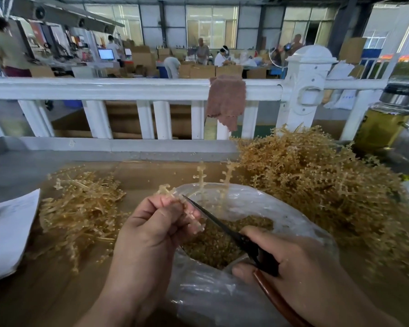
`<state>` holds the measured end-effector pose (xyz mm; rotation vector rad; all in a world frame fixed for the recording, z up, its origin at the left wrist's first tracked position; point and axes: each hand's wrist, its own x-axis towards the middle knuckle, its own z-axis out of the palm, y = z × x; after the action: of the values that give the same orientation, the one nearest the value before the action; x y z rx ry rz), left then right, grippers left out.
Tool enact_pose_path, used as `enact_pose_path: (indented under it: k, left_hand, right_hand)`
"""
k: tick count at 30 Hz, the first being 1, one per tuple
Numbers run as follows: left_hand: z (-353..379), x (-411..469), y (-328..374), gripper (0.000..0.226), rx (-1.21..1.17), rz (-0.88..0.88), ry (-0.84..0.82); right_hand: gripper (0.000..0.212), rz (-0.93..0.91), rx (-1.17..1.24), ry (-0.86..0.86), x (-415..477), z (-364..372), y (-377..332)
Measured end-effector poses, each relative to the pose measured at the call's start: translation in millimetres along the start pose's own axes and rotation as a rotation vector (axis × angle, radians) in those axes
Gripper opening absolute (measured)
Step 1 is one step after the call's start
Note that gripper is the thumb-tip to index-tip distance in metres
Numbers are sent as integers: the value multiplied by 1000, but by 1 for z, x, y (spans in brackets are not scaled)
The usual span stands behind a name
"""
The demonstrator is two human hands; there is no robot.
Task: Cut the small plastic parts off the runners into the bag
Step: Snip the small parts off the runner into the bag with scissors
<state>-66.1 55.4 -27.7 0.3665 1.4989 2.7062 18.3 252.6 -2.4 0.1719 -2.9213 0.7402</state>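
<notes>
Factory floor: stacked cartons [141,58], workers [202,51]

Nothing here can be read. The paper [7,227] left of the bag [210,293] bears faint print, too blurred to make out. A dark mark on the bottle [383,128], far right of the bag, is illegible, as is the lit monitor [106,54] far beyond the bag.

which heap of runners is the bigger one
The right heap, beside the glass jar: it stands much taller and wider than the low, flat heap on the left by the papers.
</notes>
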Motion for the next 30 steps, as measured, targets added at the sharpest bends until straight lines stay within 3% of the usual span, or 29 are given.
enact_pose_path:
  k: [8, 19, 28, 30]
  left_hand:
    - [-3, 0, -4, 22, -12, -20, -29]
    - [-7, -3, -9, 12, 107, 33, -54]
    - [2, -3, -12, 7, 122, 64, 70]
    - [3, -2, -11, 18, 115, 50, 83]
  right_hand:
    - [62, 35, -4, -29, -1, 2, 0]
    - [81, -23, -76, 36, -3, 4, 6]
    - [64, 17, -101, 89, -5, 1, -3]
    - [56, 10, -191, 139, -3, -1, -7]
